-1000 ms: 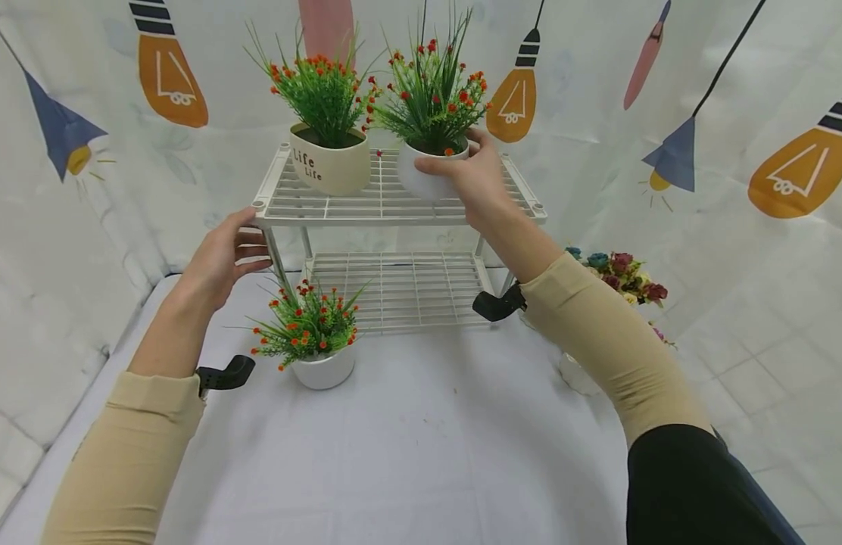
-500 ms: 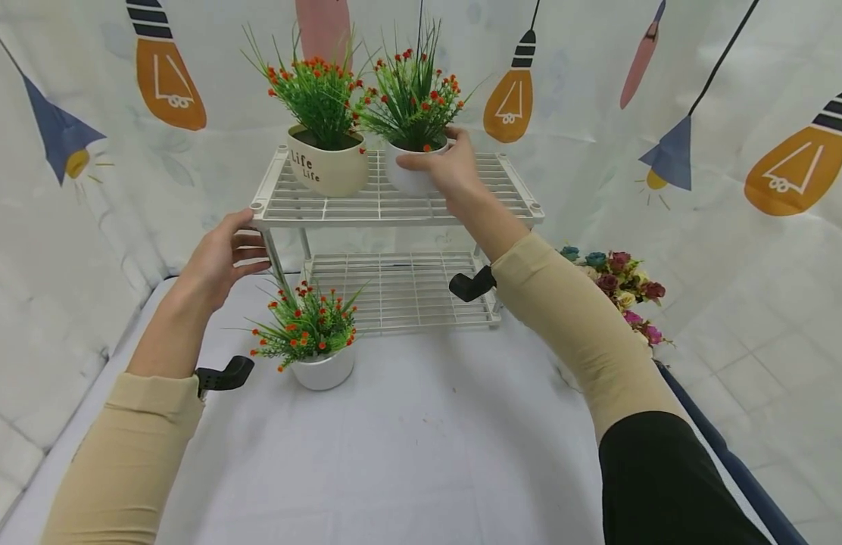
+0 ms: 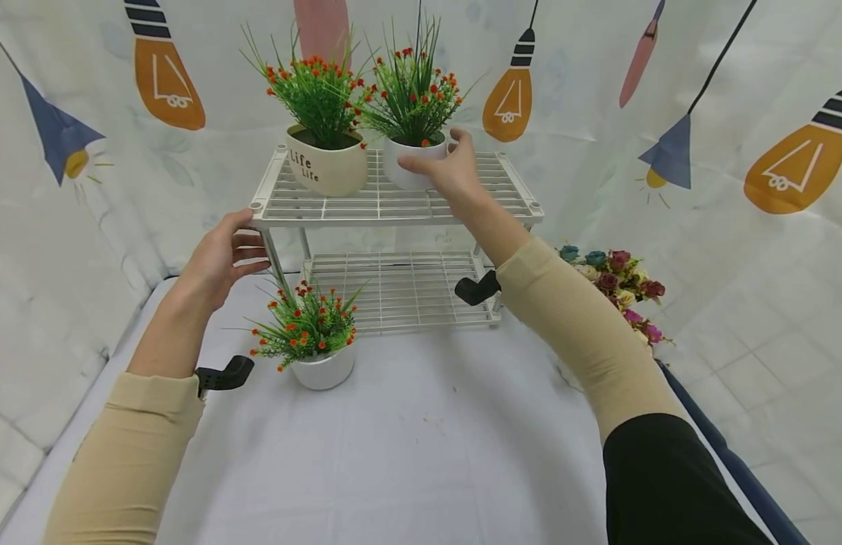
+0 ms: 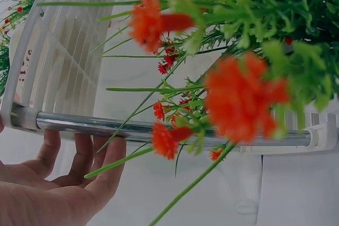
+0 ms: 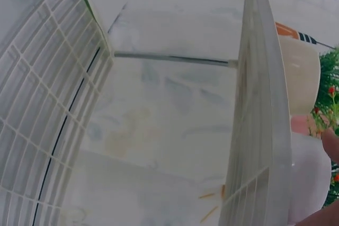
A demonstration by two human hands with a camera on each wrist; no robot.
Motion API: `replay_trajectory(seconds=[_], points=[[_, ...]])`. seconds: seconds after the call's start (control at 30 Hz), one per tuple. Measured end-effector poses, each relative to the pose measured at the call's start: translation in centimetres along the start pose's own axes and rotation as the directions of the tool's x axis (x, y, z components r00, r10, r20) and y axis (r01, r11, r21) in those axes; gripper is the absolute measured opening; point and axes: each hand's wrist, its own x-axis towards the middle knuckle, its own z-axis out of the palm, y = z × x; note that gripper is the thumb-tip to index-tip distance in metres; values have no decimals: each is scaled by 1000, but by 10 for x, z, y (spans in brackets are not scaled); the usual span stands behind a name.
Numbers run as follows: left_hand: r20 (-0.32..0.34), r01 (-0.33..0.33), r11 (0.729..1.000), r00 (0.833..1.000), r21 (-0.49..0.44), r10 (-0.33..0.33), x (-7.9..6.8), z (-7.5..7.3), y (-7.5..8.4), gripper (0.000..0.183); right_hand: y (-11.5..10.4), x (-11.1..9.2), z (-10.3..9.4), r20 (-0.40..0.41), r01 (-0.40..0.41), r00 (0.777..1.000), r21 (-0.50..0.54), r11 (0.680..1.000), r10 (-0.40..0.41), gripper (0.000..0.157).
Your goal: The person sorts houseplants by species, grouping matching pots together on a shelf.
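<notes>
A white two-tier wire shelf [image 3: 394, 208] stands on the cloth. My right hand [image 3: 450, 170] is at the white pot [image 3: 409, 168] with red-flowered greenery on the upper tier. Its thumb touches the pot's front, while a raised finger stands apart from the rim. Left of that pot, close by, is a cream pot [image 3: 329, 166] lettered "Life". My left hand [image 3: 219, 253] reaches the shelf's left side. In the left wrist view, its fingertips touch the metal post [image 4: 90, 124], without wrapping it. Another white flowerpot [image 3: 325, 371] stands on the table before the shelf.
The lower wire tier [image 3: 407, 291] sits under the upper one. Multicoloured artificial roses [image 3: 619, 280] stand at the right, partly hidden by my right sleeve. A printed curtain [image 3: 598, 151] hangs behind. The white cloth [image 3: 394, 454] covers the table.
My right hand has shifted the white pot left, closer to the cream pot. Since half a second ago its fingers have loosened from the rim. My left hand has stayed put.
</notes>
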Motion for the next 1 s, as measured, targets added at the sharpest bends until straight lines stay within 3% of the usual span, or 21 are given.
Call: replay_trajectory(seconds=[0.33, 0.63, 0.77, 1.0], points=[[-4, -2, 1000, 1000, 23, 2, 2, 0, 0, 49, 2, -26, -6, -30, 46, 998, -10, 999, -47, 99], [-9, 2, 1000, 1000, 27, -2, 2, 1, 0, 50, 7, -69, -7, 9, 182, 983, 79, 980, -183, 87], [-1, 1, 1000, 1000, 30, -1, 3, 1, 1, 51, 15, -89, -8, 54, 198, 978, 92, 976, -204, 82], [-1, 2, 1000, 1000, 17, -2, 2, 0, 2, 50, 45, -119, -1, 165, 147, 974, 77, 986, -158, 71]])
